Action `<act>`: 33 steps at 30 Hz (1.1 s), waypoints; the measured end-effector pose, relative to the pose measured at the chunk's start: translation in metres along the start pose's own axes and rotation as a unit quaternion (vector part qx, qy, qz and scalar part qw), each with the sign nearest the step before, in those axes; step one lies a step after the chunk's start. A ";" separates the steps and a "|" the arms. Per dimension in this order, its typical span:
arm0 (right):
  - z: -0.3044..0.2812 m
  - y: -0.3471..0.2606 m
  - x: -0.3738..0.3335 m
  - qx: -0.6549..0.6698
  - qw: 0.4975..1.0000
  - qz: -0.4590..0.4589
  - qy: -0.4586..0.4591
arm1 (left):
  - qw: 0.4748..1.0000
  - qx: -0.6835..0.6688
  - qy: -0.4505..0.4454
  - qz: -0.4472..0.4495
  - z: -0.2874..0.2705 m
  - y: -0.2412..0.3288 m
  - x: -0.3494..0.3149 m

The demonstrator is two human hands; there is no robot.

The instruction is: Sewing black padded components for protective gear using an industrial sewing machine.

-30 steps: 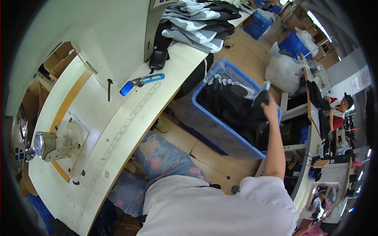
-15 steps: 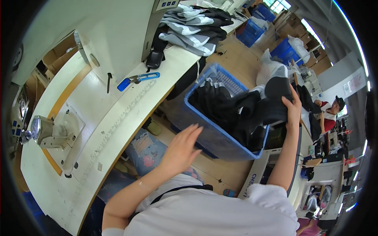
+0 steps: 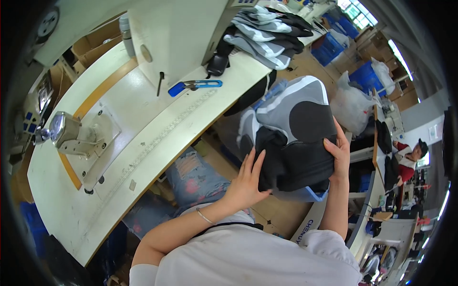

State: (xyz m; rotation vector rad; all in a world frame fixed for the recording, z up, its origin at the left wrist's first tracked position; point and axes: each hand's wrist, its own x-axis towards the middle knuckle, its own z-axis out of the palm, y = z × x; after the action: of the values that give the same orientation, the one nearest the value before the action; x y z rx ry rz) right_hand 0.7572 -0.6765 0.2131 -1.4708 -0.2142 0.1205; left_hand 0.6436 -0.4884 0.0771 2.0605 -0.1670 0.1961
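Observation:
In front of me hangs a garment piece (image 3: 307, 164) of black, grey and white cloth, with a rounded dark patch. My right hand (image 3: 339, 155) grips its right edge, thumb on the near side. My left hand (image 3: 245, 183) rests at the black cloth's left edge, fingers stretched and spread, thumb apart below. Beneath the cloth is a blue plastic basket (image 3: 312, 194), mostly hidden; a corner of its rim shows. Whatever lies inside it is covered by the cloth.
A white sewing machine table (image 3: 157, 148) curves along the left, carrying blue thread snips (image 3: 195, 86) and a metal machine arm (image 3: 71, 133). A pile of similar grey and black pieces (image 3: 267, 38) sits at its far end. Rightward, a co-worker (image 3: 410, 157) is among other machines.
My right hand has lifted the garment piece from the basket and brought it nearer, spreading it out. My left hand has moved right to touch the cloth. The view has shifted leftward.

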 end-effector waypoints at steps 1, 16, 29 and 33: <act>0.004 0.003 0.003 -0.013 1.000 -0.007 -0.001 | 0.998 -0.044 0.037 -0.005 -0.001 -0.002 -0.003; -0.218 0.119 0.033 -0.102 0.941 0.001 0.321 | 0.984 0.128 0.126 0.014 -0.058 -0.051 -0.069; 0.036 0.086 -0.014 -0.316 0.929 0.140 -0.133 | 0.954 0.277 0.094 0.060 -0.072 -0.031 -0.082; 0.093 0.124 -0.016 -0.266 0.949 0.109 -0.129 | 0.936 0.324 -0.007 0.135 -0.078 -0.027 -0.094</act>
State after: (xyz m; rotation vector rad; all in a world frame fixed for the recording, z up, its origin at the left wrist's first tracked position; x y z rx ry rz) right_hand 0.7275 -0.5774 0.0970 -2.0161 -0.3120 0.4664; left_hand 0.5521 -0.4039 0.0709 2.6928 -0.4436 0.4527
